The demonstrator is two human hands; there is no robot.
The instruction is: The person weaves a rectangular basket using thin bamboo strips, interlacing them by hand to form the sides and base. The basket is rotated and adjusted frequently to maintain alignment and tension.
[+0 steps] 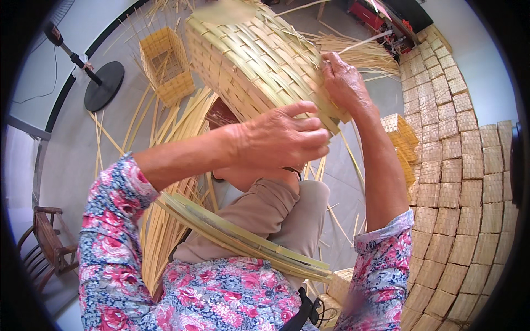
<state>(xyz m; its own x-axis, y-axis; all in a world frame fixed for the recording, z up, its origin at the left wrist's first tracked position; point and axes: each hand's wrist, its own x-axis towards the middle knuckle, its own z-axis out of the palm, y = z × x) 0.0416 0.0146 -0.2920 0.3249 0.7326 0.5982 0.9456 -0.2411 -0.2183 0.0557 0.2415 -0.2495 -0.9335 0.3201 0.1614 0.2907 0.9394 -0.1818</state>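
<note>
A large woven bamboo basket (254,52) is tilted up in front of me, above my knees. My right hand (343,83) grips its right edge, with the thumb and fingers closed. A pale thin strip (367,41) sticks out beyond that hand. In front of the basket's near end, my left hand (281,135) has its fingers curled; whether a strip is pinched in them is hidden. Across my lap lies a bundle of greenish bamboo strips (237,234).
Long loose strips (160,220) cover the floor at my left. An unfinished basket (168,69) with upright strands stands beyond, near a round black stand base (105,85). Stacked woven baskets (441,182) line the right side. A wooden chair (52,243) stands at far left.
</note>
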